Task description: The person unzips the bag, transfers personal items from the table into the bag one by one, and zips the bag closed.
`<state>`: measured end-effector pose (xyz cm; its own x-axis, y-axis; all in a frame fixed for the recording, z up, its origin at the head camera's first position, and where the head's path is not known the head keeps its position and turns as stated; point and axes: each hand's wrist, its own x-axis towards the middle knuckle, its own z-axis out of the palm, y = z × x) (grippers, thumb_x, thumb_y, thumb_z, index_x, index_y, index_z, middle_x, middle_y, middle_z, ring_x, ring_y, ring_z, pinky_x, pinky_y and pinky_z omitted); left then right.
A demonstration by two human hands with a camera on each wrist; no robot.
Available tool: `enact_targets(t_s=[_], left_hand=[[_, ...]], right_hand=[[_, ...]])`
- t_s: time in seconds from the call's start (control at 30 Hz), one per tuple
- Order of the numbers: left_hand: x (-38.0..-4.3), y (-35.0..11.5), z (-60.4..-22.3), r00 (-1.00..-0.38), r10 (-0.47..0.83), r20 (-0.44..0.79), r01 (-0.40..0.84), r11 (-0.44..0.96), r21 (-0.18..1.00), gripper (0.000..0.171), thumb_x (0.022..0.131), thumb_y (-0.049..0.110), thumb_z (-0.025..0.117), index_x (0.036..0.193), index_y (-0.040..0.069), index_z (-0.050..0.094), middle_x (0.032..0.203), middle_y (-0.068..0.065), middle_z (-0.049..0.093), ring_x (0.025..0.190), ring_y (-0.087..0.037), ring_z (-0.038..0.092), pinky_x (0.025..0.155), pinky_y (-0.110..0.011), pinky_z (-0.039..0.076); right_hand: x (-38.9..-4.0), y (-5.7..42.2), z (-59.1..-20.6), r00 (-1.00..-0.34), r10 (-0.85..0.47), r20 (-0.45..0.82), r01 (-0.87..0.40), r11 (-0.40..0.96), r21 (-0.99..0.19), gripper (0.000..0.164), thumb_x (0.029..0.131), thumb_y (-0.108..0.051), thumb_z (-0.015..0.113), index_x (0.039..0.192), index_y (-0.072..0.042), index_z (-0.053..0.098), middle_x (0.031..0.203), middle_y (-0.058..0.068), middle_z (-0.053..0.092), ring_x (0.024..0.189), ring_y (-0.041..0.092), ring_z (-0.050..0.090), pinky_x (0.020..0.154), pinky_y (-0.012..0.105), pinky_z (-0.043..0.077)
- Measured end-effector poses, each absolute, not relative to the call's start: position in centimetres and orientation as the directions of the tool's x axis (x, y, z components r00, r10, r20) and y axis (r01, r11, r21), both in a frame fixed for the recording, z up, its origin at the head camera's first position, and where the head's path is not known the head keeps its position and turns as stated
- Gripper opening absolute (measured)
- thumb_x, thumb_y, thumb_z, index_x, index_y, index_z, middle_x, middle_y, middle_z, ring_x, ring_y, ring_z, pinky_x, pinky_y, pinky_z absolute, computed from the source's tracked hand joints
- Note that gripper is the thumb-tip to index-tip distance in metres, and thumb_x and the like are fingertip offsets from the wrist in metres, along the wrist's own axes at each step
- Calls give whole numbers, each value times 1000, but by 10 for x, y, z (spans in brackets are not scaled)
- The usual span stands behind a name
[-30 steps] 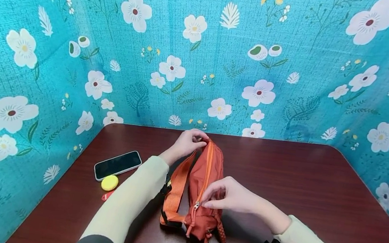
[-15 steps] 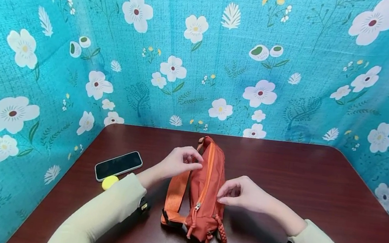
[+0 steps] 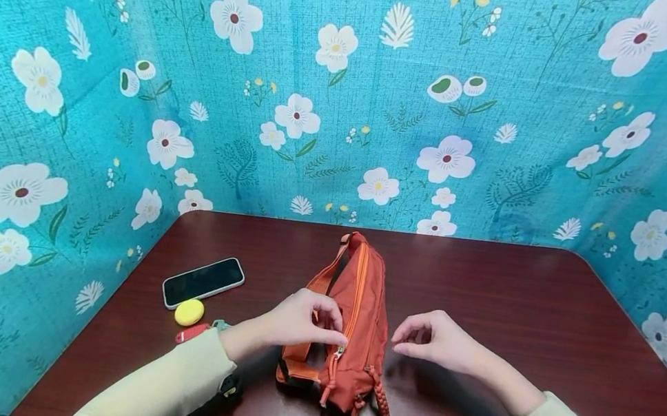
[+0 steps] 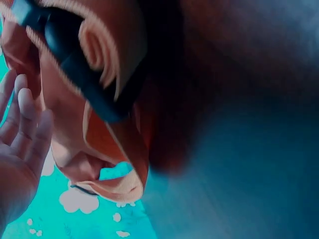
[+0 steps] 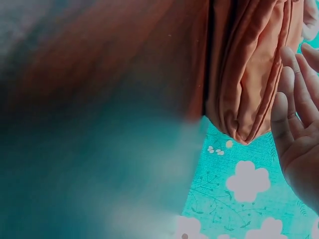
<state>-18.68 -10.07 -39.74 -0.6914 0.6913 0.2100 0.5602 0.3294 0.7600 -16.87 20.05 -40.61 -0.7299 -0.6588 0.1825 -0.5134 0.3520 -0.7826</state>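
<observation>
A rust-red waist bag (image 3: 370, 303) rests on the table, its orange zip (image 3: 361, 274) running lengthwise along the top. The metal zip pull (image 3: 338, 352) is at the near end, and braided cords (image 3: 379, 394) hang there. An orange strap (image 3: 294, 352) loops along the left side; its black buckle (image 4: 75, 59) shows large in the left wrist view. My left hand (image 3: 304, 319) hovers over the bag's left side, thumb tip close to the zip pull, fingers loosely bent. Just off the right side, my right hand (image 3: 436, 338) has relaxed fingers and holds nothing.
At the left of the dark red table (image 3: 485, 296) lie a phone (image 3: 203, 284), a yellow round object (image 3: 189, 313) and a small red item (image 3: 192, 333), with a greenish piece partly behind the left forearm. A teal floral cloth (image 3: 347, 99) stands behind the table.
My left hand has left the bag's far end and come toward the zip pull. My right hand has drawn away from the pull to the right. The bag stays put.
</observation>
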Motion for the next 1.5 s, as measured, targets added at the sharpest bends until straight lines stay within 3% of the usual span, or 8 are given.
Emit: enact_targets(t_s=[0.27,0.47,0.57,0.93,1.23,1.5], left_hand=[[-174,-98,-398,-735,667,123,532,454,714,27,73,50,81,77,28,66,67,15,62,58,-5,56,54,-23,46],[-167,-95,-396,-701,701,132,628,520,579,33,71,58,79,76,31,62,68,21,59,58,3,55,56,-20,44],[-166,-94,-398,-688,715,128,644,518,563,30,73,54,79,77,31,61,69,23,58,57,5,54,55,-18,43],[-165,-95,-404,-675,713,189,592,371,715,13,82,23,79,79,20,67,66,17,58,57,1,53,54,-19,45],[-162,-92,-402,-719,648,251,515,254,819,10,83,14,78,83,13,68,70,11,61,59,-4,56,56,-23,50],[-157,-89,-402,-730,598,331,534,196,822,10,82,10,78,85,10,69,73,8,62,57,-4,55,53,-27,51]], right_hand=[[-162,207,-409,-741,-642,198,-506,339,-793,12,87,-19,75,92,-8,73,84,-7,70,59,10,54,52,27,48],[-157,210,-413,-726,-647,234,-530,309,-790,7,87,-13,74,92,-8,72,84,-7,70,59,7,54,51,27,47],[-155,208,-412,-722,-650,237,-529,298,-794,8,87,-13,74,92,-8,72,84,-6,70,60,7,55,51,28,48],[-147,196,-405,-706,-665,245,-531,268,-804,6,87,-16,74,92,-11,72,81,-7,69,62,5,55,52,27,49],[-144,184,-402,-689,-665,288,-554,228,-801,8,85,-17,77,91,-16,73,76,-8,67,61,5,56,51,27,48],[-142,169,-402,-673,-678,295,-571,222,-790,6,86,-18,76,90,-16,72,76,-8,66,59,4,53,50,25,47]])
